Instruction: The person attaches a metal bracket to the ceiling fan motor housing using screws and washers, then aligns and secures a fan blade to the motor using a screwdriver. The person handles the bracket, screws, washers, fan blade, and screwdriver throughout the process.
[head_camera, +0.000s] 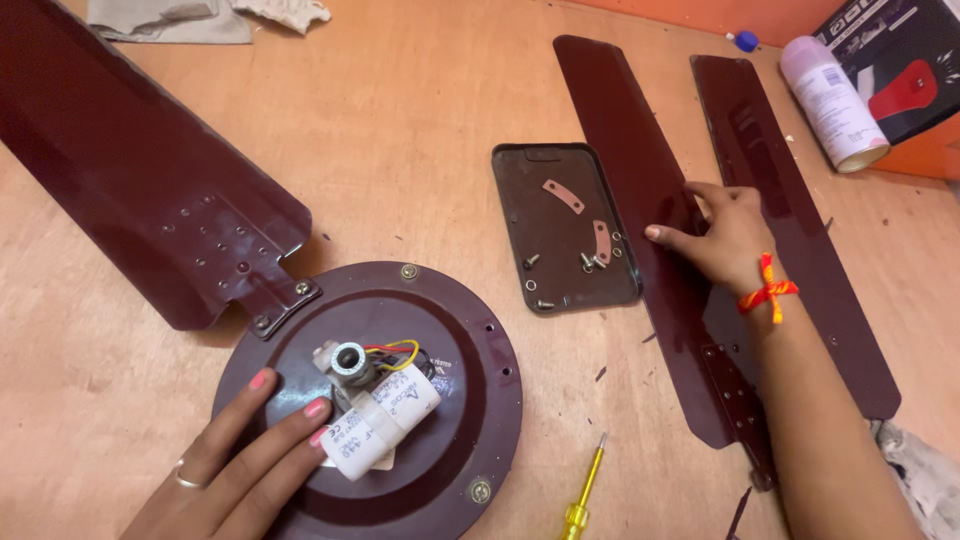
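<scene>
- Left hand (235, 460): palm down, fingers extended and slightly spread, resting flat on the round maroon fan motor housing (470, 385); nothing gripped
- Left fingertips (318, 408) touch the near end of the white cylindrical capacitor (385, 425), which lies on top of the housing just beside them
- Just beyond the left fingertips: metal shaft stub (351, 362) at the housing centre, with red and yellow wires (400, 352) looping from it toward the capacitor
- One maroon blade (130, 160) is bolted to the housing rim, up and to the left of the left fingers; bracket screws visible
- Right hand (722, 240): palm down, fingers loosely curled, lying across a loose maroon blade (640, 200); fingertips press on its surface, thumb points left; whether it grips the blade's edge, cannot tell
- Second loose blade (790, 230) lies parallel, just beyond the right hand on its far side, partly under the wrist
- Red-orange thread band (768, 292) on the right wrist
- Left of the right thumb, near it: dark rectangular tray (530, 165) holding screws, washers and two small copper-coloured strips
- Near side, between the two forearms: yellow-handled screwdriver (582, 495) on the wooden table (420, 110)
- Well beyond the right fingers: white spray can (832, 100) on its side
</scene>
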